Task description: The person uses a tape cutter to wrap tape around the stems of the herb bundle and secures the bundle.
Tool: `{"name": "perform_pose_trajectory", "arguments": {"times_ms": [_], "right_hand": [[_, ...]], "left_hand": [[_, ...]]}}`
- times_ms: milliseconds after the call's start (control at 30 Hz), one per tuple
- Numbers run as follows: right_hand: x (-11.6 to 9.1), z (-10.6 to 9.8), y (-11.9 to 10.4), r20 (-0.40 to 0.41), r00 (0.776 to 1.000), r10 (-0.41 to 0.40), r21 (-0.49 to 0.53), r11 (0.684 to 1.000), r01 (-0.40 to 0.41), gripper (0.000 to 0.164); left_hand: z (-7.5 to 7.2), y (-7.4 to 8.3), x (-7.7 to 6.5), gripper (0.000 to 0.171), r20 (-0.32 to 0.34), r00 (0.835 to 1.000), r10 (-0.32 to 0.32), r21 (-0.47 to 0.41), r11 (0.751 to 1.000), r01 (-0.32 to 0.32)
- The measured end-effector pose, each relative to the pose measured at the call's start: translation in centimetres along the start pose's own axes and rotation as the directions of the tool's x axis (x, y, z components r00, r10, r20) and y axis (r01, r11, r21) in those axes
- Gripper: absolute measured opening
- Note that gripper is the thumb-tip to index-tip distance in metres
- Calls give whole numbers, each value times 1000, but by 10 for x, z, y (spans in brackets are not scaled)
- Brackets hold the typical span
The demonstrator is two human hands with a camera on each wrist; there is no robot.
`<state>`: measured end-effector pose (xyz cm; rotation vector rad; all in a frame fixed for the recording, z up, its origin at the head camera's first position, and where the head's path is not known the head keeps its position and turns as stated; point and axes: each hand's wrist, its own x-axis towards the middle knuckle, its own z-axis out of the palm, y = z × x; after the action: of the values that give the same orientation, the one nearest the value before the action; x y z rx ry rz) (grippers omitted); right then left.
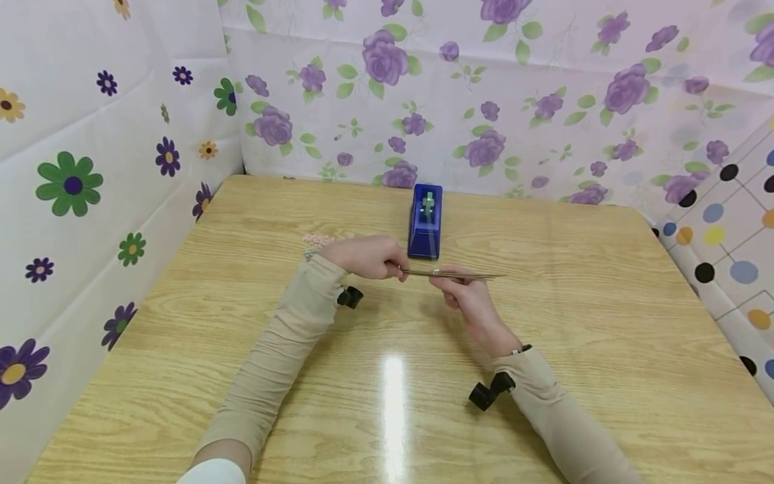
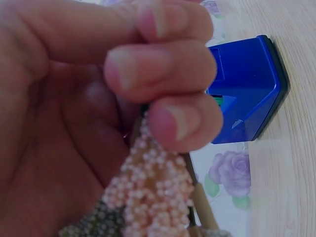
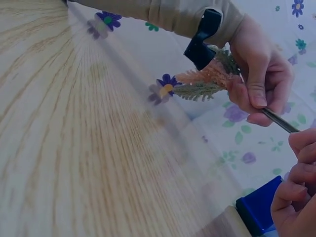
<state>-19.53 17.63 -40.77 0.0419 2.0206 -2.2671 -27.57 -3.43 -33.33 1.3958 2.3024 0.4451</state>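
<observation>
In the head view my left hand [image 1: 371, 257] grips a small bunch of artificial flower sprigs by their thin dark stems [image 1: 417, 273]. The stems lie nearly level and point right. Pink and grey-green beaded sprigs [image 3: 207, 81] stick out behind that hand; the left wrist view shows the pink beads [image 2: 153, 192] close under its curled fingers. Farther along, my right hand [image 1: 468, 302] pinches the same stems between thumb and fingers. A small whitish bit shows on the stems at its fingertips. Just beyond both hands stands a blue tape dispenser [image 1: 425, 235] with a green core.
The wood-grain table [image 1: 242, 349] runs up to a flowered cloth backdrop [image 1: 387, 114] at the rear. White cloth with bold flowers [image 1: 72, 202] hangs on the left, dotted cloth [image 1: 719, 269] on the right. Each wrist wears a black camera mount [image 1: 484, 395].
</observation>
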Motion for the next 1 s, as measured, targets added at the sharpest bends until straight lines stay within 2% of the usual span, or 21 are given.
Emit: {"name": "perform_pose_trajectory", "arguments": {"times_ms": [200, 433, 500, 600, 667, 800, 867, 933, 1000], "right_hand": [[-1, -2, -2, 18, 1000, 6, 9, 1000, -6, 22], [1, -5, 2, -38, 999, 7, 30, 1000, -6, 16], [2, -6, 2, -27, 1000, 8, 27, 1000, -7, 18], [5, -14, 0, 68, 997, 42, 23, 999, -44, 21], [8, -23, -4, 167, 983, 72, 15, 997, -75, 29], [16, -51, -23, 348, 933, 95, -26, 995, -92, 43], [18, -68, -34, 413, 908, 75, -107, 994, -33, 45], [19, -81, -46, 459, 886, 72, -268, 962, 60, 43], [20, -87, -57, 481, 872, 83, -441, 883, 159, 42]], "left_hand": [[1, 1, 2, 23, 8, 1000, -5, -9, 1000, 5], [2, 2, 6, 22, 10, 1000, -2, 18, 1000, 2], [2, 3, 5, 22, 1, 1000, 12, 29, 1000, -12], [-1, 3, 1, 21, -11, 1000, 8, 22, 1000, -8], [-3, 2, -3, 20, -16, 1000, -13, 6, 1000, 13], [-8, -1, -11, 17, -24, 998, -61, -21, 998, 61], [-8, -2, -12, 16, -29, 998, -61, -12, 998, 60], [-8, -2, -12, 16, -34, 998, -53, 7, 999, 54], [-7, -1, -11, 16, -40, 998, -47, 40, 998, 49]]}}
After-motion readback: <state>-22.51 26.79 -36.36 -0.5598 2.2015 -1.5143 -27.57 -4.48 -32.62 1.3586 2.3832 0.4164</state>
